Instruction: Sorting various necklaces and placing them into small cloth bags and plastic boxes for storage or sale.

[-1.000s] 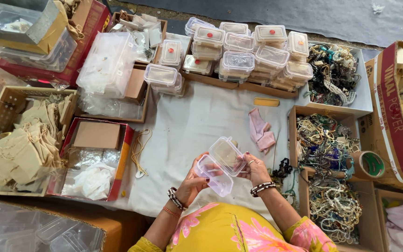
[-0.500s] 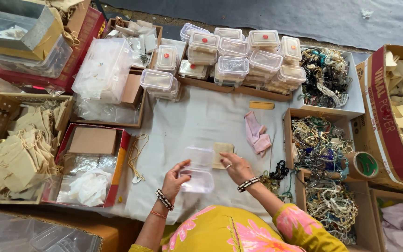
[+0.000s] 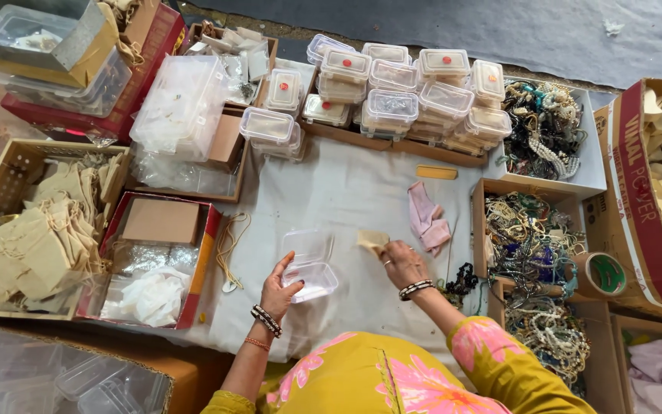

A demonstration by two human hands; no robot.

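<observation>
The left hand (image 3: pixel 279 287) steadies an open clear plastic box (image 3: pixel 309 267) on the white cloth (image 3: pixel 346 192), its grip closed on the rim. The right hand (image 3: pixel 401 262) pinches a small beige pad (image 3: pixel 371 239) just beside it; laid flat and square, the pad should sit cleanly inside.

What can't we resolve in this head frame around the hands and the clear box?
- Head view: the small beige piece at the right hand is too small to identify.
- Open clear box: contents unreadable through glare; the left hand covers its near edge.
- Stacked lidded boxes: contents blurred behind the lids.
- Tape roll: partly hidden by the jewellery tray wall.
</observation>
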